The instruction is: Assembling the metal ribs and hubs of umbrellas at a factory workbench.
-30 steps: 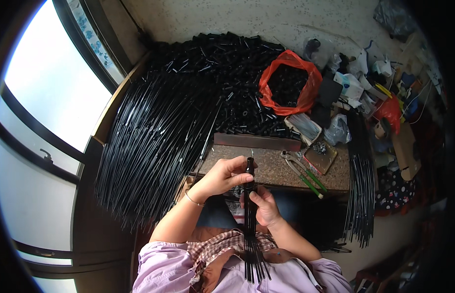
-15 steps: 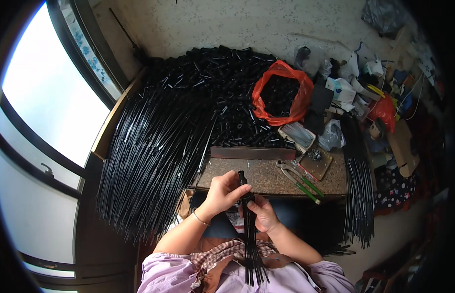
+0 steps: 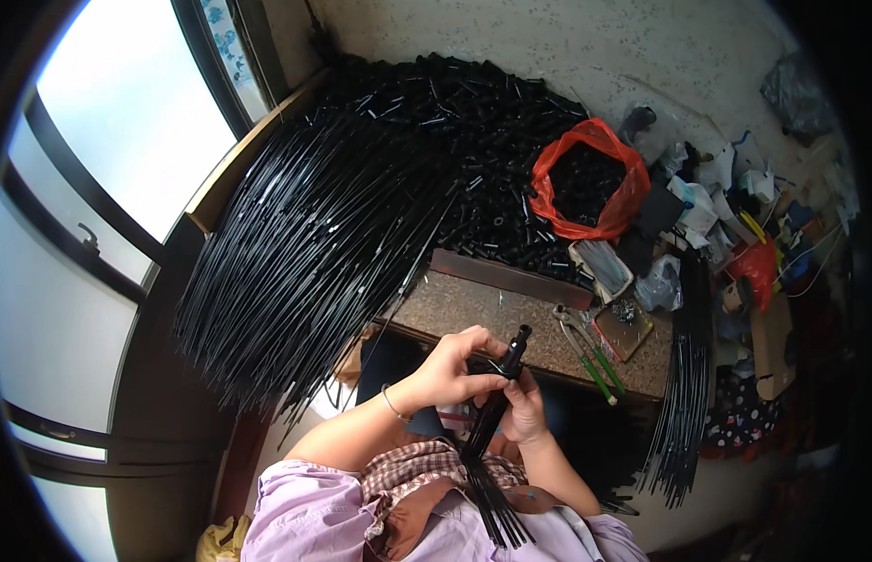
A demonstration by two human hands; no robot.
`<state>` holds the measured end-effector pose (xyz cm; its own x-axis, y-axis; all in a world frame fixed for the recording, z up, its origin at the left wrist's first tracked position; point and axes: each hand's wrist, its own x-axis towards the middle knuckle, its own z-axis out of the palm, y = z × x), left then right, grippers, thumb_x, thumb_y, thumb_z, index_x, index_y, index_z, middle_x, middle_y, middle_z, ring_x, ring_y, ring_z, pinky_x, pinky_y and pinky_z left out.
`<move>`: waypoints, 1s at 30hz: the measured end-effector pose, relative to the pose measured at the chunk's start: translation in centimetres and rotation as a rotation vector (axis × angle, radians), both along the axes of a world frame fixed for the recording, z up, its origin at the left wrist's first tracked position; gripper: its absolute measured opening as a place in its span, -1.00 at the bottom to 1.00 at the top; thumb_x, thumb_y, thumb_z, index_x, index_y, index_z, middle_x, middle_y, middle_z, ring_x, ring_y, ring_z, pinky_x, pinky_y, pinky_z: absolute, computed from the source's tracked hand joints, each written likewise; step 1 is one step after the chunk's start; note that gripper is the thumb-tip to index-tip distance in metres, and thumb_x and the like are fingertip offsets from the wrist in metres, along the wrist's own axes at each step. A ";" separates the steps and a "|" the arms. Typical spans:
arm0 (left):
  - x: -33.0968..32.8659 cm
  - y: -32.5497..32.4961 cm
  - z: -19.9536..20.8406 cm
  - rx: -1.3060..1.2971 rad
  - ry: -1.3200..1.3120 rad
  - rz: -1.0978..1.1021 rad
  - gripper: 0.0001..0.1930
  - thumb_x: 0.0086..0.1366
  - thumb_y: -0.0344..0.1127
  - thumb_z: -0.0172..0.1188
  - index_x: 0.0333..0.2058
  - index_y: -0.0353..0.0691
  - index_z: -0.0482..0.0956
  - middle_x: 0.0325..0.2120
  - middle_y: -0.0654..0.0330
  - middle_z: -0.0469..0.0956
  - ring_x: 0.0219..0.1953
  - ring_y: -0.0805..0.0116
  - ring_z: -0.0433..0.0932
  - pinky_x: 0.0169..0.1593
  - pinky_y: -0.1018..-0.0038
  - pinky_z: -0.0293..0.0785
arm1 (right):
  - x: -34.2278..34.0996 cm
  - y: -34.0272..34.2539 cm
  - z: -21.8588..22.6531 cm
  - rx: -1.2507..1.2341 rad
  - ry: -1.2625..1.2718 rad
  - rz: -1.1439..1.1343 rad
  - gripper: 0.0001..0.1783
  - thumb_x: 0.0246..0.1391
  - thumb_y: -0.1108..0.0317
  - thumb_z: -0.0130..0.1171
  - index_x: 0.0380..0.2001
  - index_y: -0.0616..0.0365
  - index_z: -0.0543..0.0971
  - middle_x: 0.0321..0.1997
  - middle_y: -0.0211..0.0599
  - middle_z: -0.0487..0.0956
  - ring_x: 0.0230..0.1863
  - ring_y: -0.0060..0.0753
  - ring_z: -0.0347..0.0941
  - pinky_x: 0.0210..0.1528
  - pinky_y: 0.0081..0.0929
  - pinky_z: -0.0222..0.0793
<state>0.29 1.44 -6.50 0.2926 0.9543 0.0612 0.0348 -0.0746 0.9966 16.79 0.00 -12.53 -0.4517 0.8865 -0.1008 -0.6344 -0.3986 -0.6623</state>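
Observation:
In front of my body I hold a bundle of thin black umbrella ribs (image 3: 497,510) joined to a black tubular hub (image 3: 518,343). The hub's open end points up and tilts to the right, while the loose rib ends hang toward my lap. My left hand (image 3: 459,371) is closed around the collar below the hub's top, thumb and fingers pinching it. Just below, my right hand (image 3: 524,408) grips the upper part of the bundle. Fingers of both hands partly hide the joint between ribs and hub.
Many long black ribs (image 3: 295,253) fan over the table's left side. Black tube parts (image 3: 436,94) heap behind, beside a red plastic bag (image 3: 633,201). Green-handled pincers (image 3: 591,356) and a small tray (image 3: 633,339) lie on the speckled tabletop (image 3: 473,295). More ribs (image 3: 679,412) hang at right.
The whole view has turned, with the table now slanting down to the right. The hub has tipped rightward, and more of its upper end shows above my left hand. Both hands keep hold.

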 end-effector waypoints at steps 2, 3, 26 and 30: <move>0.1 0.1 -0.8 0.090 0.005 0.031 -0.65 -0.13 -0.35 0.41 -0.36 -0.29 0.48 -0.36 0.16 0.49 -0.30 0.42 0.49 0.09 0.37 0.24 | 0.1 0.0 -0.3 -0.006 0.003 0.022 -0.69 -0.05 0.23 0.24 -0.26 0.12 0.45 -0.37 -0.36 0.51 -0.41 -0.40 0.46 -0.32 -0.51 0.40; 0.1 0.3 -1.2 0.182 0.020 0.046 -0.69 -0.13 -0.36 0.41 -0.42 -0.29 0.49 -0.38 0.16 0.50 -0.32 0.43 0.49 0.12 0.34 0.22 | 0.1 0.0 -0.4 -0.010 0.015 0.027 -0.68 -0.06 0.23 0.25 -0.25 0.11 0.45 -0.38 -0.35 0.50 -0.41 -0.40 0.45 -0.33 -0.51 0.39; 0.5 0.3 -0.7 0.023 -0.545 -0.207 0.23 -0.33 0.28 0.38 0.23 -0.25 -0.06 0.21 0.05 0.01 0.22 0.21 0.08 0.23 0.25 -0.02 | -0.4 1.5 -0.2 0.160 -0.130 -0.562 -0.78 0.03 0.34 0.15 -0.24 0.13 0.44 -0.34 -0.45 0.49 -0.31 -0.56 0.38 -0.16 -0.56 0.29; 1.3 0.0 0.8 0.409 0.106 0.116 -0.31 -0.18 -0.19 0.46 -0.06 -0.32 0.38 -0.18 0.17 0.43 -0.18 0.44 0.43 -0.10 0.49 0.36 | -1.6 0.2 0.9 0.436 -0.327 -0.530 -0.71 0.01 0.47 0.15 -0.14 0.25 0.45 -0.16 -0.42 0.49 -0.20 -0.60 0.38 -0.09 -0.60 0.27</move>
